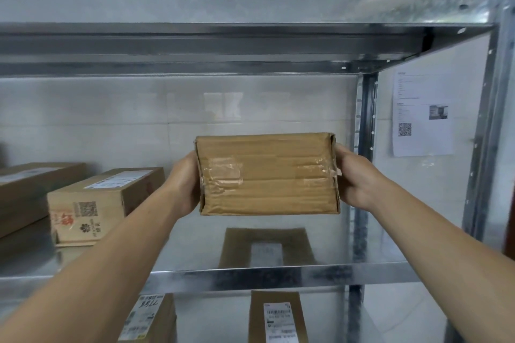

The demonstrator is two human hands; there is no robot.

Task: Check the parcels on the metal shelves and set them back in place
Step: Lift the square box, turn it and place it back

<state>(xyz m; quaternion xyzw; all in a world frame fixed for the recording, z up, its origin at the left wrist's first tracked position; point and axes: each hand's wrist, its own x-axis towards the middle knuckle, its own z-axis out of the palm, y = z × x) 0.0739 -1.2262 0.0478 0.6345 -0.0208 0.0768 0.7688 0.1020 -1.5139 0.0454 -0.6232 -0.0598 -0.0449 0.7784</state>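
Note:
A brown cardboard parcel (267, 174) with clear tape patches on its facing side is held up in the air above the middle metal shelf (278, 276). My left hand (182, 184) grips its left end and my right hand (355, 178) grips its right end; the fingers of both wrap behind it and are hidden. The parcel's reflection shows on the shiny shelf surface below it.
Two labelled cardboard boxes lie on the same shelf at the left, a nearer one (103, 203) and a longer one (30, 192). Below, two more labelled parcels (152, 320) (278, 317) sit on a lower shelf. An upper shelf (250, 36) spans overhead. A shelf post (365, 161) and a printed sheet (420, 114) stand at right.

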